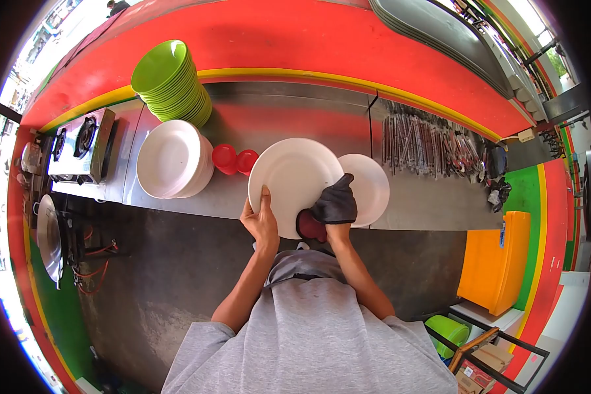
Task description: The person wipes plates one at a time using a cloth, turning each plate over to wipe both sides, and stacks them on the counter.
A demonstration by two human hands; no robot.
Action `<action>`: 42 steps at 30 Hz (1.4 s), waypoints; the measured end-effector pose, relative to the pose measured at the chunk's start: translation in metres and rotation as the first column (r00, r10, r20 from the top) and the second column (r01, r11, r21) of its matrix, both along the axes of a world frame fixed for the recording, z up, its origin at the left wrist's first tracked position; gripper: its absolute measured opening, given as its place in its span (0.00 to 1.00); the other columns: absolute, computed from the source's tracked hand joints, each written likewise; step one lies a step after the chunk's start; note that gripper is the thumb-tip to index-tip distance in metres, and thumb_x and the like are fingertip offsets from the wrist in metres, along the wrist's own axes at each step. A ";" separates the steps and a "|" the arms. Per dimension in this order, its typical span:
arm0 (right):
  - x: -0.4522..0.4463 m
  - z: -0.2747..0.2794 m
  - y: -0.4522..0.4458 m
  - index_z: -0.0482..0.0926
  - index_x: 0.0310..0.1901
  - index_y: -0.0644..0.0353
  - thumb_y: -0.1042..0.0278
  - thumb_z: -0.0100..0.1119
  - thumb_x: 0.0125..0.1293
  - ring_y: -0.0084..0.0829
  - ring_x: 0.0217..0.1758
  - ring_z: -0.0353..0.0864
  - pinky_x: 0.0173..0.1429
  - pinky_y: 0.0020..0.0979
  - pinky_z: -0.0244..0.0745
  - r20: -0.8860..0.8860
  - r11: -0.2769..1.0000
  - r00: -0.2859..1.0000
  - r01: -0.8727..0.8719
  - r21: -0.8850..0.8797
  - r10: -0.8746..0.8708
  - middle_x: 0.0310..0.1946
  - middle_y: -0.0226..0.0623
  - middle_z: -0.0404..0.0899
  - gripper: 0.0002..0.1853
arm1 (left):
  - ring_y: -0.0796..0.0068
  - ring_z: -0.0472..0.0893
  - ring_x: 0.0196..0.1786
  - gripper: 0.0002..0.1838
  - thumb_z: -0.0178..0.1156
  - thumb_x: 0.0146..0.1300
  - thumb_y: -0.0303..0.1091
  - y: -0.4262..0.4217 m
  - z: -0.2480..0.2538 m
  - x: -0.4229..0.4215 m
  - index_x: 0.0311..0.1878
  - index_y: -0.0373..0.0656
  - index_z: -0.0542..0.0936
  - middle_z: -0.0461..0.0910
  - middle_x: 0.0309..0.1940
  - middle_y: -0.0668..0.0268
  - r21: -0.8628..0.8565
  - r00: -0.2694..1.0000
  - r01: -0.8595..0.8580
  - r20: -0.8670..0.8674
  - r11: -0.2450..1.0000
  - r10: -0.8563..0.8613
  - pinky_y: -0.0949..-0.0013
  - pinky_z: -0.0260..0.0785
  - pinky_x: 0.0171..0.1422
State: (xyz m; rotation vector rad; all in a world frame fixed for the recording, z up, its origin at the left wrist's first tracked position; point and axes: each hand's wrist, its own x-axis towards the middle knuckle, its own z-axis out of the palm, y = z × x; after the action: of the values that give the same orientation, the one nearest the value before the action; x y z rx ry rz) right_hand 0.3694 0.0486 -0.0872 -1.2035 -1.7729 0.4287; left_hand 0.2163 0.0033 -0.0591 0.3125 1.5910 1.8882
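Observation:
A white plate [294, 176] is held up in front of me, its flat face turned toward me. My left hand [261, 224] grips its lower left rim, thumb on the face. My right hand [338, 230] presses a black and dark red cloth [335, 200] against the plate's lower right side; the cloth hides most of those fingers. Behind the held plate, partly covered by it, another white plate [368, 190] rests on the steel counter [433, 203]. Left of my hands stand a stack of white plates [171, 161] and two small red cups [224, 157].
A tall stack of green bowls [171, 82] leans at the counter's back. A gas stove [82, 148] sits at the far left. Many pieces of cutlery [427, 141] lie on the right. Grey trays [440, 39] rest on the red ledge [276, 39]. An orange container [496, 262] stands lower right.

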 end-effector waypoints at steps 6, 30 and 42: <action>0.016 0.016 0.009 0.68 0.18 0.61 0.81 0.64 0.43 0.40 0.24 0.72 0.35 0.37 0.69 0.026 0.997 1.000 -0.002 0.071 0.001 0.19 0.37 0.71 0.12 | 0.85 0.75 0.38 0.18 0.65 0.72 0.44 0.005 -0.011 0.015 0.48 0.35 0.83 0.82 0.36 0.71 0.005 0.998 0.038 0.046 0.999 -0.038 0.76 0.68 0.43; 0.004 0.015 0.007 0.76 0.61 0.55 0.62 0.51 0.70 0.35 0.67 0.75 0.75 0.37 0.64 0.572 0.851 0.638 -0.461 -0.254 0.516 0.62 0.38 0.78 0.20 | 0.89 0.66 0.33 0.23 0.53 0.79 0.48 -0.014 0.021 0.025 0.51 0.33 0.82 0.75 0.31 0.76 -0.032 0.976 0.167 -0.137 0.985 -0.170 0.79 0.59 0.36; 0.012 -0.019 -0.055 0.75 0.58 0.56 0.62 0.52 0.70 0.35 0.64 0.77 0.73 0.35 0.67 0.228 0.867 0.870 -0.340 -0.364 0.437 0.57 0.37 0.80 0.18 | 0.89 0.59 0.30 0.25 0.54 0.78 0.51 -0.008 0.015 0.023 0.42 0.34 0.82 0.66 0.25 0.81 0.019 0.990 0.049 -0.136 0.999 -0.045 0.77 0.50 0.32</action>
State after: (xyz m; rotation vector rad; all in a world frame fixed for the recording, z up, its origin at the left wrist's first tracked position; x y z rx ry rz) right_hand 0.3817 -0.0067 -0.1061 -1.1614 -2.3002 0.8281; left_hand 0.2397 -0.0042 -0.0439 0.4930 1.6366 1.8844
